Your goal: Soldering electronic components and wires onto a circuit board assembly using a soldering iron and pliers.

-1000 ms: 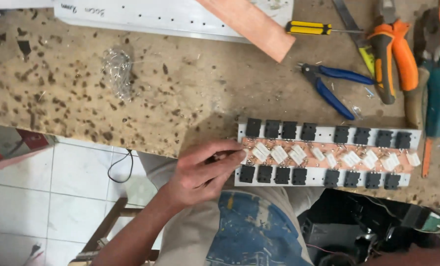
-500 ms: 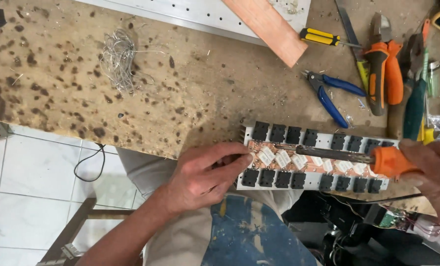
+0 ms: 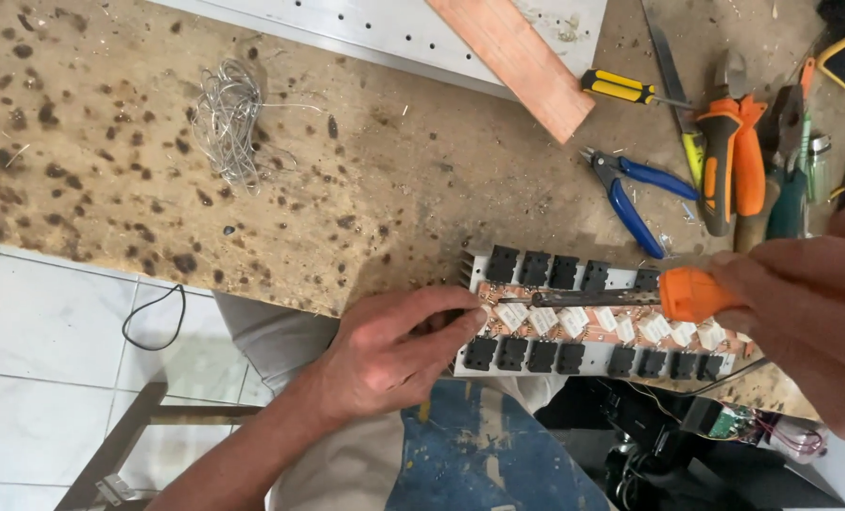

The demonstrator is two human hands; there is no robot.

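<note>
Two hands are working at the near edge of a worn wooden workbench (image 3: 347, 189), its top speckled with dark burn marks and reaching out over a white tiled floor (image 3: 53, 350). Lying half over that edge is the circuit board (image 3: 593, 320), a long aluminium strip carrying two rows of black transistors with white resistors between them. The left hand (image 3: 394, 355) is pinching the board's left end with curled fingers. The right hand (image 3: 810, 322) is clenching the orange-handled screwdriver (image 3: 621, 297), whose shaft is lying along the board's middle, tip pointing left. Farther back, a tangle of silver wire (image 3: 226, 118) is sitting alone on open benchtop. Crowding the right side are blue pliers (image 3: 631, 189), a yellow screwdriver (image 3: 626, 88), an orange-handled tool (image 3: 735, 161) and a copper bar (image 3: 522, 57) resting on an aluminium plate (image 3: 375, 28).
</note>
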